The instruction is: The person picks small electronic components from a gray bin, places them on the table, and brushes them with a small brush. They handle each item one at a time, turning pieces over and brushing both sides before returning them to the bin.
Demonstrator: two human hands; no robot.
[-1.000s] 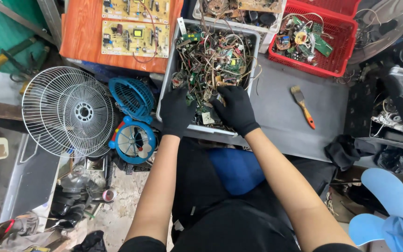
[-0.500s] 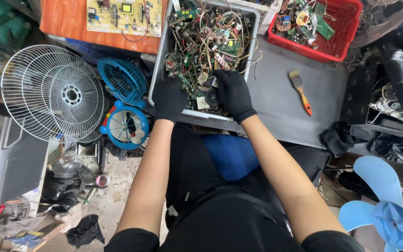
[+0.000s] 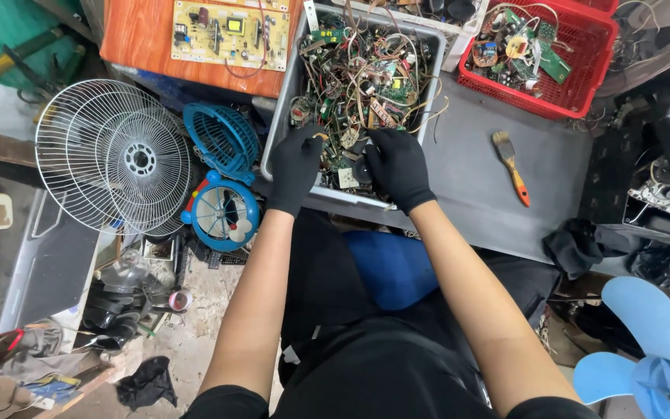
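Both my hands wear black gloves and reach into a grey tray (image 3: pixel 282 116) heaped with tangled wires and small circuit boards (image 3: pixel 362 74). My left hand (image 3: pixel 296 167) rests at the tray's near left side, its fingers curled over the scrap. My right hand (image 3: pixel 397 167) is beside it at the near edge, fingers bent down into the pile around a small dark part. Whether either hand grips a piece is hard to tell. The two hands almost touch.
A red basket (image 3: pixel 583 70) of boards stands at the back right, a paintbrush (image 3: pixel 512 167) on the grey table beside it. An orange board holds a yellow circuit board (image 3: pixel 230 31). White wire fan guards (image 3: pixel 110 159), blue fan parts (image 3: pixel 222 178) and a blue fan blade (image 3: pixel 645 349) surround me.
The view has shifted a little. Both hands stay in the tray's near edge and have drawn closer together over the scrap.
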